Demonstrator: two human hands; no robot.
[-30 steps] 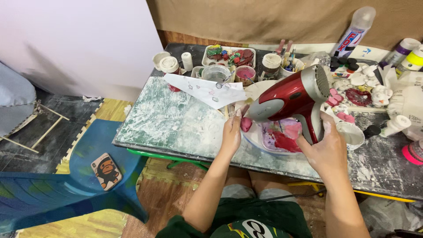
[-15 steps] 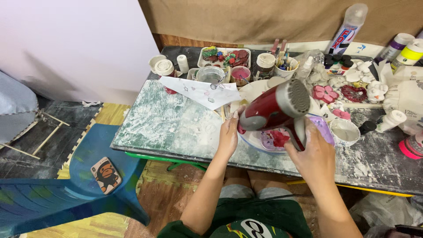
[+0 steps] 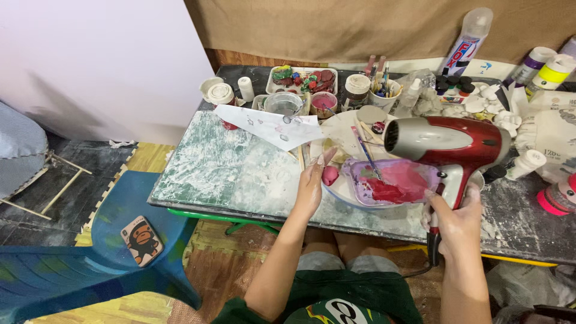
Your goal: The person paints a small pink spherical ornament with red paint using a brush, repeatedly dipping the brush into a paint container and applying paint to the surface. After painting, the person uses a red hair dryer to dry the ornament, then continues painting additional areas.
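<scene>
My right hand (image 3: 457, 221) grips the white handle of a red and silver hair dryer (image 3: 456, 143). The dryer is held level above the table, its nozzle facing left. My left hand (image 3: 311, 187) rests at the table's front part and holds a small pink clay piece (image 3: 330, 175) against its fingers, left of and below the nozzle. Under the dryer a purple tray (image 3: 360, 187) smeared with red and pink paint lies in a white bowl (image 3: 345, 199). A thin brush (image 3: 363, 148) leans in the tray.
A green board (image 3: 210, 171) dusted white covers the table's left half, with a stained paper sheet (image 3: 267, 124) at its back. Cups, jars and a paint box (image 3: 303, 79) crowd the rear; bottles and a spray can (image 3: 467, 41) stand right. A phone (image 3: 142, 240) lies on a blue chair.
The dryer has swung from tilting down-left at my left hand to level, and sits further right. My left hand has stayed near the bowl's left edge.
</scene>
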